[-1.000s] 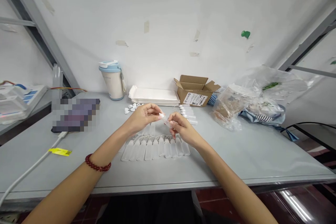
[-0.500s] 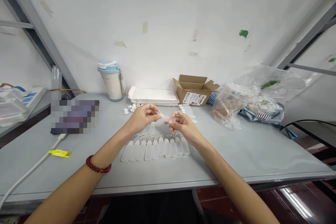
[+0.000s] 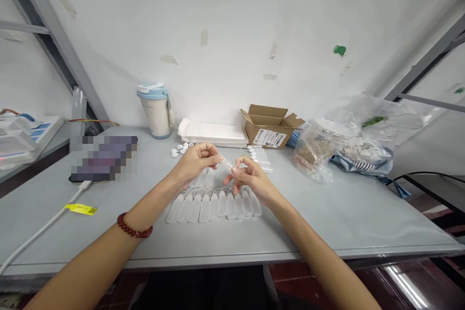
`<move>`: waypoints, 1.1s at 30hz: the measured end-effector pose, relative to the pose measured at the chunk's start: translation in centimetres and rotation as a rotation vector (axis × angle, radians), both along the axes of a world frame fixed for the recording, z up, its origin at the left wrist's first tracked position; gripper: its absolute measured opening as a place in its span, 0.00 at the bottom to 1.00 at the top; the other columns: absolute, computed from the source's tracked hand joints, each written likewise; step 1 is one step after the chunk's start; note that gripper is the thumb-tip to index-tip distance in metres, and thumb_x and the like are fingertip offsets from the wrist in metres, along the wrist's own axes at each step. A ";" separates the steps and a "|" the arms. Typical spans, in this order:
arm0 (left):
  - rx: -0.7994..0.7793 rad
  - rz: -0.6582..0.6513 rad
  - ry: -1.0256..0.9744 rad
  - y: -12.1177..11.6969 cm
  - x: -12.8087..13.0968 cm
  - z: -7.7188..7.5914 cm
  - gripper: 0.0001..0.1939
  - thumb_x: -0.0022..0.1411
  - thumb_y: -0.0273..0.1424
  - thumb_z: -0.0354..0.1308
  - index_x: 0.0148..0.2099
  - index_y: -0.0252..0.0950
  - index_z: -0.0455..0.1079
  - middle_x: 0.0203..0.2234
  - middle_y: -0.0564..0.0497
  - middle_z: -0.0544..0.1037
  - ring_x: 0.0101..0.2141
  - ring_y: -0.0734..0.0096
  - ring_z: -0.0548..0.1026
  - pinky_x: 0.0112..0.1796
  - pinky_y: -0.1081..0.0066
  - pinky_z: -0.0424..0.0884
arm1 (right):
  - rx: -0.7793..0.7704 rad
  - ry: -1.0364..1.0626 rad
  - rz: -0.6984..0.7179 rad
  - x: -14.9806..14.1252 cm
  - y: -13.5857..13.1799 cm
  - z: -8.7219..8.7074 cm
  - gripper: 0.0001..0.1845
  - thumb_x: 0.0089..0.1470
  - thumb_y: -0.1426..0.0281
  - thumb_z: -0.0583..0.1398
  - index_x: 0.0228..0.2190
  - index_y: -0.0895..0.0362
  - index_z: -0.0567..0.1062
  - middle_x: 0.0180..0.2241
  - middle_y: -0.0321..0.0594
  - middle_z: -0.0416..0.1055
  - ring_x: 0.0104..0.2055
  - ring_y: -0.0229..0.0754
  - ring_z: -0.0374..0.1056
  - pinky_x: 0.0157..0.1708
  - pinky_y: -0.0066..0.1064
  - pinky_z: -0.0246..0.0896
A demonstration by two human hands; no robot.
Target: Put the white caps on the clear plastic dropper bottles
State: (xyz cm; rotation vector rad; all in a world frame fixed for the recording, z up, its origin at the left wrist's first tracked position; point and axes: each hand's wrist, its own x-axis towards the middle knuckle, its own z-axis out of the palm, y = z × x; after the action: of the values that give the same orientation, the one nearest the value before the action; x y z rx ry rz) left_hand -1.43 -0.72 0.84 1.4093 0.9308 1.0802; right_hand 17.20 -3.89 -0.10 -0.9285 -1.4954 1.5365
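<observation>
Right fingers [image 3: 240, 173] spread, partly hiding tubes [image 3: 204, 208].

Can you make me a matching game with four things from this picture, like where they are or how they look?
Things:
1. small clear tube
2. bracelet
3. cardboard box
4. yellow tag

Clues:
A. standing with its top open
B. on the white cable
C. between the left hand and the right hand
D. dark red

Right pairs: 1-C, 2-D, 3-A, 4-B
</observation>
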 end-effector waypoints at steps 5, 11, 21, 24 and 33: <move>-0.008 -0.066 -0.057 -0.1 -0.1 0.1 0.12 0.48 0.32 0.65 0.32 0.35 0.65 0.29 0.54 0.73 0.31 0.74 0.71 0.39 0.67 0.68 | 0.005 -0.003 0.086 -0.2 -0.1 -0.1 0.18 0.52 0.57 0.59 0.29 0.53 0.57 0.22 0.34 0.74 0.17 0.34 0.65 0.22 0.27 0.59; -0.007 -0.142 -0.045 0.0 -0.3 0.2 0.10 0.50 0.31 0.64 0.34 0.35 0.67 0.35 0.50 0.76 0.37 0.69 0.72 0.43 0.65 0.68 | 0.038 -0.006 0.021 -0.3 0.0 -0.3 0.19 0.49 0.58 0.62 0.28 0.54 0.58 0.23 0.35 0.74 0.17 0.32 0.62 0.22 0.27 0.58; 0.055 -0.070 0.055 0.1 -0.4 0.3 0.10 0.51 0.36 0.63 0.33 0.34 0.70 0.30 0.50 0.75 0.31 0.71 0.72 0.41 0.65 0.68 | 0.091 -0.085 -0.045 -0.3 0.3 -0.6 0.21 0.45 0.58 0.64 0.27 0.54 0.59 0.21 0.33 0.71 0.17 0.32 0.59 0.20 0.26 0.55; 0.081 -0.030 0.106 0.0 -0.3 0.4 0.11 0.49 0.36 0.63 0.32 0.34 0.69 0.27 0.52 0.74 0.28 0.72 0.71 0.37 0.66 0.69 | 0.109 -0.103 -0.062 -0.4 0.3 -0.7 0.19 0.45 0.59 0.64 0.27 0.54 0.59 0.20 0.32 0.71 0.17 0.31 0.58 0.20 0.25 0.54; 0.034 -0.057 0.062 0.2 -0.3 -0.1 0.13 0.49 0.37 0.64 0.34 0.34 0.69 0.29 0.52 0.74 0.30 0.71 0.73 0.38 0.65 0.70 | 0.116 -0.099 -0.022 -0.3 0.3 -0.8 0.19 0.47 0.59 0.63 0.27 0.54 0.59 0.21 0.32 0.71 0.16 0.32 0.58 0.19 0.25 0.53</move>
State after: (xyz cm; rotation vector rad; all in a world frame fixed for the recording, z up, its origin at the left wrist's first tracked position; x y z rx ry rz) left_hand -1.77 -0.52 0.79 1.4958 0.9146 1.0188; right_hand 16.94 -3.60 -0.94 -0.9613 -1.6210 1.3902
